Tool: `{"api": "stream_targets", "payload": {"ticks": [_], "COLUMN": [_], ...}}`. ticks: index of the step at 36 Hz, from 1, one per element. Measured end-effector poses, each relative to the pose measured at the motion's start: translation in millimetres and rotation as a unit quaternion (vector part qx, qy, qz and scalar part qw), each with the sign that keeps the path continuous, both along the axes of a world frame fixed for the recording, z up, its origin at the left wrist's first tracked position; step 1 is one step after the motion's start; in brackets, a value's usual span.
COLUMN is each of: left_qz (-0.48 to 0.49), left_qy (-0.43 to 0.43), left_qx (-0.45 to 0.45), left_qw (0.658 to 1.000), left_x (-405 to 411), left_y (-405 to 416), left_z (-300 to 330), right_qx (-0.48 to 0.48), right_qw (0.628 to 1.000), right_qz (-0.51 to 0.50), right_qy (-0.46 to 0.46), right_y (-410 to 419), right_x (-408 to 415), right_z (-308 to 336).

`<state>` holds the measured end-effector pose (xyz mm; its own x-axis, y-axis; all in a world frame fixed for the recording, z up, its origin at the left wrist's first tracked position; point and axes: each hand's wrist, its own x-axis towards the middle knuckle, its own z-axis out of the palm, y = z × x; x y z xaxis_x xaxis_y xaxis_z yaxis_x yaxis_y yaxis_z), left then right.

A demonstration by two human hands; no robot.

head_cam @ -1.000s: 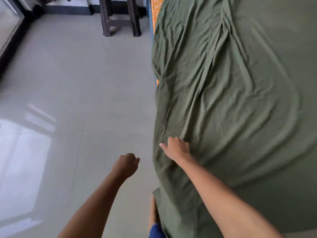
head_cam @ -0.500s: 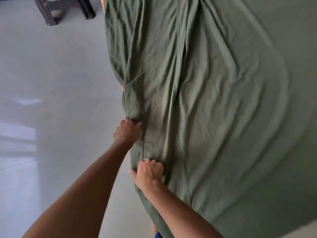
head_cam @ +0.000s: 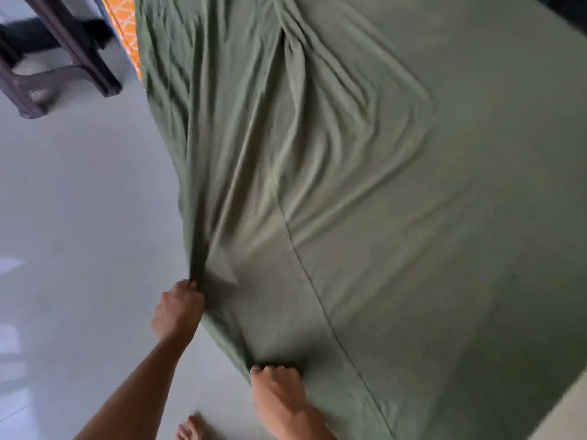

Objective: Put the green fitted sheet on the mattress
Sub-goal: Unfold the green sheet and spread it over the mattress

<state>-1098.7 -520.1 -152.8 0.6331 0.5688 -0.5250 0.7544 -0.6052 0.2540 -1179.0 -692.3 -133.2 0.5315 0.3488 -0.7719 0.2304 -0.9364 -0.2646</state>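
- The green fitted sheet [head_cam: 365,192] lies spread over the mattress [head_cam: 122,30], filling the centre and right of the frame; it is smooth on the right and bunched into long folds along its left side, where a strip of orange patterned mattress shows uncovered at the upper left.
- The sheet's long axis and its left edge run from the top of the frame down to the bottom centre, and both hands sit on that edge.
- The left hand [head_cam: 178,309], at lower centre-left, has its fingers curled round a gathered fold of the edge, drawn taut upward.
- The right hand [head_cam: 279,392], lower and nearer the camera, grips the edge with curled fingers.
- My reading: the next pull goes left and down over the mattress side.
- A dark wooden stool [head_cam: 60,55] stands on the tiled floor [head_cam: 79,217] at upper left; a bare foot [head_cam: 190,430] shows at the bottom edge.
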Motion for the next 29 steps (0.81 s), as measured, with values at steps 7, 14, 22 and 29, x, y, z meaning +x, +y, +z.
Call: {"api": "stream_targets", "payload": {"ticks": [7,14,22,29], "left_qz": [-0.031,-0.051,-0.055,-0.073], "left_qy": [0.112,0.157,0.098,0.051], "left_qx": [-0.060,-0.177,-0.146,-0.132], "left_qw": [0.991,0.970,0.983,0.987], "left_x": [-71.5,-27.0,51.6,140.9], "left_y": [39.9,70.6,116.8,131.5], "left_z": [-4.5,3.9,23.2,25.3], "right_qx": [-0.027,-0.083,-0.022,0.030], "right_qw": [1.000,0.996,0.982,0.964], "right_qz": [0.006,-0.004,-0.041,-0.037], "right_qy": [0.002,-0.013,-0.182,-0.263], "right_y": [26.2,39.8,82.3,127.6], "right_x": [-46.3,-12.3,105.9,195.5], "right_z": [-8.9,10.1,40.0,35.7]}}
